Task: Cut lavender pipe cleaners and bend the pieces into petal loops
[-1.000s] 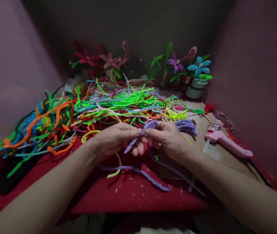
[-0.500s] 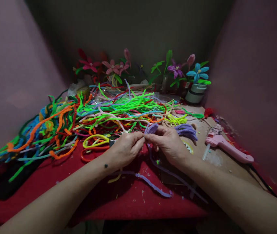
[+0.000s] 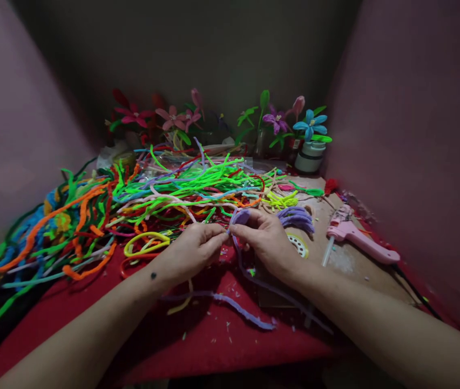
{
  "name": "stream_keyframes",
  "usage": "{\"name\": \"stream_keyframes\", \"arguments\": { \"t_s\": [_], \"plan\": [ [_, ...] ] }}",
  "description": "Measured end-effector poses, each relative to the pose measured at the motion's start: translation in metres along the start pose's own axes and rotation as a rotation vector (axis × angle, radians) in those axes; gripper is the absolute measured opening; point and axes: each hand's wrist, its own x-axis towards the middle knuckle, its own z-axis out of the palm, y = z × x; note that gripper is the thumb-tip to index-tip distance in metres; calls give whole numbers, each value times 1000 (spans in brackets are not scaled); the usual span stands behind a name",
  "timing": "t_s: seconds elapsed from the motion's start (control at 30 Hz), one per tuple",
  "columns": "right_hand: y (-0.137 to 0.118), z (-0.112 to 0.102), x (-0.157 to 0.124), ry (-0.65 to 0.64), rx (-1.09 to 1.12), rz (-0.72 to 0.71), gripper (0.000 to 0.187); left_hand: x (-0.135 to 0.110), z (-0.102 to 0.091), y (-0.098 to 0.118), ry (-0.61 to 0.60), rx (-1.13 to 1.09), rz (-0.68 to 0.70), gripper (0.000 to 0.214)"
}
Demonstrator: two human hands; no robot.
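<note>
Pinched in my right hand (image 3: 268, 240) is a purple pipe cleaner (image 3: 240, 218), bent into a petal-like loop at the top, with a long tail trailing down to the right. My left hand (image 3: 197, 248) meets it at the fingertips, closed on the base of the same pipe cleaner. Another purple pipe cleaner (image 3: 244, 312) lies on the red cloth below my hands. Just beyond my right hand rests a bundle of purple loops (image 3: 298, 219). Scissors with yellow and red handles (image 3: 146, 244) lie beside my left wrist, partly hidden.
A big heap of coloured pipe cleaners (image 3: 185, 183) covers the left and middle. At right, a pink glue gun (image 3: 359, 240) lies on cardboard (image 3: 347, 270). Pipe-cleaner flowers (image 3: 310, 125) stand along the back, one in a pale jar (image 3: 310, 158). Small scraps dot the red cloth (image 3: 197, 356).
The view has shifted, so everything sits further left in the picture. My hands keep the same pinch on the purple pipe cleaner, with hardly any movement relative to the table.
</note>
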Motion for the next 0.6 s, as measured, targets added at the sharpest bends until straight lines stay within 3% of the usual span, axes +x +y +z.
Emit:
{"name": "stream_keyframes", "arguments": {
  "t_s": [0.2, 0.47, 0.6],
  "plan": [
    [9, -6, 7, -30, 163, 59, 6, 4, -10, -6, -85, -152, -29, 33],
    [2, -5, 6, 28, 9, -8, 4, 10, -15, -19, -73, -256, 2, 27],
    [4, -5, 6, 4, 72, 42, 4, 10, -15, -20, -88, -285, -39, 25]
  ]
}}
